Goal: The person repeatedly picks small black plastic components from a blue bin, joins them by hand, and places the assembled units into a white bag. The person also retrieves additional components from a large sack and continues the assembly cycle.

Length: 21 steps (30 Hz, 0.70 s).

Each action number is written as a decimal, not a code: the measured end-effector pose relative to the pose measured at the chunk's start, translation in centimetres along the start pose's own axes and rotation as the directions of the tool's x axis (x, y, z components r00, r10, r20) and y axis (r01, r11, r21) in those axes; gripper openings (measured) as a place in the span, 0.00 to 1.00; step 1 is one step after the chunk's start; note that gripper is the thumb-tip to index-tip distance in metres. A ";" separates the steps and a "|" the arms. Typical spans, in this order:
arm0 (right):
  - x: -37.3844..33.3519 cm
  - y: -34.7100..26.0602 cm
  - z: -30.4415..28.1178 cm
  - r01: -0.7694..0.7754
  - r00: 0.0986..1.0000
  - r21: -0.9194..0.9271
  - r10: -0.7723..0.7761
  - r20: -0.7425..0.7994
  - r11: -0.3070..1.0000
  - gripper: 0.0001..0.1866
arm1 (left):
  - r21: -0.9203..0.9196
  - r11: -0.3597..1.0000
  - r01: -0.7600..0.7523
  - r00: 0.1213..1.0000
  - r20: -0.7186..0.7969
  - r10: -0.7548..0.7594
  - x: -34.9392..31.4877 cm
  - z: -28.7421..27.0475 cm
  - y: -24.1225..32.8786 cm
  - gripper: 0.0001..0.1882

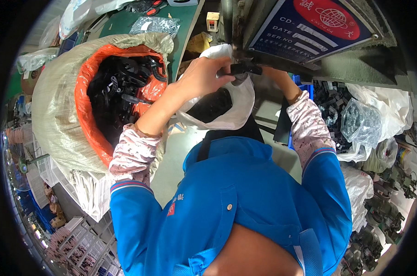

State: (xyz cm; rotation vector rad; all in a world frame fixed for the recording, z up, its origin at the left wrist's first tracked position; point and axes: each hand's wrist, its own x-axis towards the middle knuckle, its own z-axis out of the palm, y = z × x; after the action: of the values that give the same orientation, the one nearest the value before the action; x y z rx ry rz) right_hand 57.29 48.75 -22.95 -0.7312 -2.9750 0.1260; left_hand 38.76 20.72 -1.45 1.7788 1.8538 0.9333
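My left hand (204,77) reaches over a white sack (243,108) in front of me. Its thumb and fingers are closed on a small black part (225,71), whose exact kind I cannot make out. That part is beside a dark block (245,69) under the machine, and whether the two touch is unclear. My right hand (276,76) is at the far side of this block, its fingers hidden behind the machine. Black pieces (213,105) lie inside the white sack below my left hand.
To the left bulges a large woven sack (56,92) with an orange liner (83,87), full of black curved parts (125,78). The machine's heavy body (365,69) overhangs the upper right. A blue crate (291,138) of dark blocks (330,99) and clear bags (360,119) stands on the right.
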 end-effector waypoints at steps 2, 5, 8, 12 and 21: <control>0.2 0.3 0.5 0.015 1.000 -0.021 -0.015 0.000 1.000 0.18 | 0.023 1.000 -0.008 1.000 -0.024 0.008 -0.1 0.1 -0.2 0.14; 0.4 0.1 1.1 0.037 0.999 -0.047 -0.038 -0.006 0.998 0.19 | 0.027 1.000 0.006 1.000 -0.001 -0.006 -0.2 -0.2 -0.2 0.14; 0.4 0.3 1.8 0.068 0.997 -0.080 -0.070 -0.015 0.994 0.19 | 0.048 0.999 -0.019 0.999 -0.042 0.021 -0.7 0.5 -1.0 0.14; -0.2 2.4 3.0 0.071 0.997 -0.131 -0.074 -0.020 0.989 0.21 | 0.042 0.999 -0.024 1.000 -0.012 0.024 -0.5 0.1 0.1 0.14; -3.6 -9.2 -12.3 -0.243 0.879 0.967 0.405 0.251 -0.071 0.09 | 0.353 0.834 0.424 0.844 -0.488 -0.223 -12.1 -3.4 -9.0 0.25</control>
State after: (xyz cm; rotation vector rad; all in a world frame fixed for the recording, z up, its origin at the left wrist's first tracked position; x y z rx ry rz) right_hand 57.42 39.73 -10.01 -1.0122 -1.5649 1.9013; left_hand 31.23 8.55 -7.27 1.4628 2.7530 0.8515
